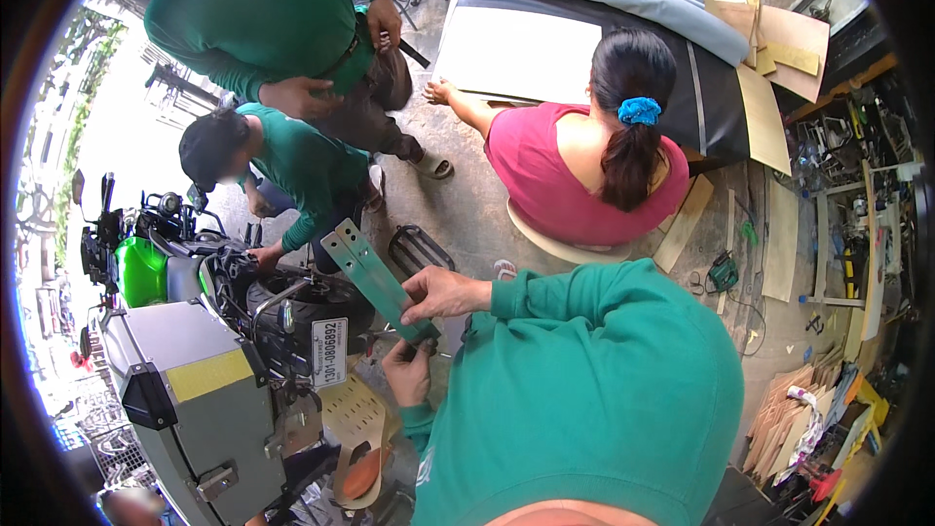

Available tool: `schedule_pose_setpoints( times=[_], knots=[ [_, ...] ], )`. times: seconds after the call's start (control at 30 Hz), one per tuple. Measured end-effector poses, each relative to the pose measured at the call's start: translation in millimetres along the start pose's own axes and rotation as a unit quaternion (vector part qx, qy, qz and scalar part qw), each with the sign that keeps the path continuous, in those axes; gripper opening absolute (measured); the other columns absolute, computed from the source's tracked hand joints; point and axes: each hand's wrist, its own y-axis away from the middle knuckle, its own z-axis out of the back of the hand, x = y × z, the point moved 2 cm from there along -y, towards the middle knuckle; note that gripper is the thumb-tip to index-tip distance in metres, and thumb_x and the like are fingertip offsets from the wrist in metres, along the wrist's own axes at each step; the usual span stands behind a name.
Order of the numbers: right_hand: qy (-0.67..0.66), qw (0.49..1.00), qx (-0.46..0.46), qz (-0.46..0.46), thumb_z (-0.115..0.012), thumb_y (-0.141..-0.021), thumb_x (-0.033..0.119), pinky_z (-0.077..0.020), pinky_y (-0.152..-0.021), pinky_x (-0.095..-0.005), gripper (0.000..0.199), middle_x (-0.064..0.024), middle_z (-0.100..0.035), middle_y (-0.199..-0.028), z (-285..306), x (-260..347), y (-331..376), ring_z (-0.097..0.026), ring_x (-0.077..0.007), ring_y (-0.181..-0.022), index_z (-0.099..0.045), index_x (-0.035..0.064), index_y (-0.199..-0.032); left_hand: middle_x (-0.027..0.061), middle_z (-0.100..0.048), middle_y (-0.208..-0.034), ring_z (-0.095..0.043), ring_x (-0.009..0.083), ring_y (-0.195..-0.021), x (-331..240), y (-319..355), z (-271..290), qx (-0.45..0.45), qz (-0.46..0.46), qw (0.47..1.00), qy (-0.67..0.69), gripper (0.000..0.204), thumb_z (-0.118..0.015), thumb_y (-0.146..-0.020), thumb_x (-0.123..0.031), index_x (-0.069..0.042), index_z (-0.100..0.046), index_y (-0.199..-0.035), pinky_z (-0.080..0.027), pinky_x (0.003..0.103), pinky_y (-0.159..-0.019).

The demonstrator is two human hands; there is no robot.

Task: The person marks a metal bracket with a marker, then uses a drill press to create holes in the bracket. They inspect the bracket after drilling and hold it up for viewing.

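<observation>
Both my hands are on a long, greenish-grey metal bar point(368, 273) with drilled holes at its far end and a line running along its length. My right hand point(446, 292) pinches it around the middle, thumb on top. Below that, my left hand point(407, 372) closes on the near, darker end; its fingers are partly hidden. The bar slants up and to the left, its far end beside the rear of a green and black motorcycle point(143, 267). A large grey metal case point(209, 419) with a yellow strip stands at the motorcycle's back, left of my hands.
A co-worker point(292, 156) crouches at the motorcycle; another point(263, 24) stands behind. Ahead, a person in a pink top point(575, 170) sits at a table with black material point(721, 88) and a white sheet point(516, 44). A black rack point(421, 251), a green power tool point(723, 273) and wood pieces point(794, 404) lie around.
</observation>
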Motion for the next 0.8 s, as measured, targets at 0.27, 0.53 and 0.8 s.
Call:
schedule_pose_setpoints(
  times=[0.27,0.53,0.8],
  knots=[
    [0.063,0.997,0.034,-0.043,-0.079,-0.081,0.012,-0.0523,-0.077,-0.0280,0.025,-0.0048,-0.075,-0.092,-17,3,-8,-0.066,-0.0091,-0.084,-0.073,0.0006,-0.103,0.0102,-0.073,-0.089,-0.066,0.0141,-0.076,16,17,9,-0.044,-0.137,0.989,-0.025,0.018,-0.070,-0.087,-0.003,0.008,-0.071,-0.101,-0.052,0.028,-0.072],
    [0.108,0.992,0.058,-0.031,-0.080,-0.080,0.013,-0.0526,-0.073,-0.0282,0.029,-0.0048,-0.076,-0.092,-63,-7,-32,-0.065,-0.0089,-0.076,-0.073,0.0023,-0.106,0.0106,-0.073,-0.087,-0.068,0.0149,-0.077,53,34,38,-0.064,0.001,0.997,0.031,0.018,-0.069,-0.088,-0.002,0.007,-0.071,-0.103,-0.055,0.029,-0.073],
    [0.050,0.993,-0.004,-0.110,-0.078,-0.084,0.013,-0.0537,-0.067,-0.0259,0.026,-0.0004,-0.072,-0.089,-128,-52,-66,-0.065,-0.0076,-0.079,-0.072,0.0019,-0.106,0.0092,-0.073,-0.085,-0.067,0.0128,-0.075,96,51,111,-0.038,0.020,0.989,0.141,0.017,-0.066,-0.089,0.000,0.007,-0.072,-0.103,-0.054,0.028,-0.071]
  ],
)
